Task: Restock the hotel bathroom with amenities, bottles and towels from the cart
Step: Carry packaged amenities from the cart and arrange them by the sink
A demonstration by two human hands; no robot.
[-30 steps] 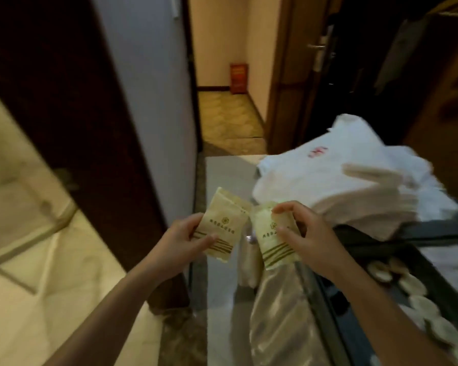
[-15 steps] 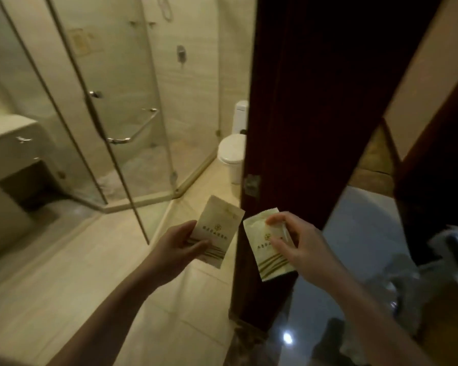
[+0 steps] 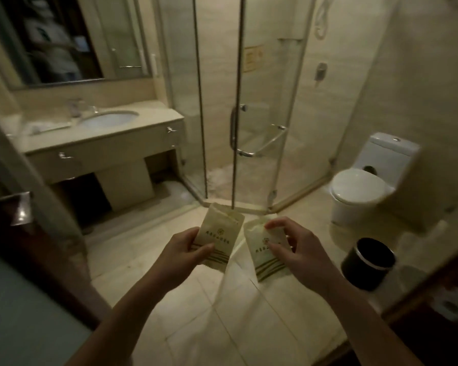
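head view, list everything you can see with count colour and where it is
amenity packets: 2, cream with green stripes, one in each hand
vanity counter: 1, beige, left
sink: 1, white, set in the counter
mirror: 1, dark frame, above the counter
shower enclosure: 1, clear glass, centre back
toilet: 1, white, lid down, right
bin: 1, black, floor in front of the toilet
left hand: holding the left packet
right hand: holding the right packet
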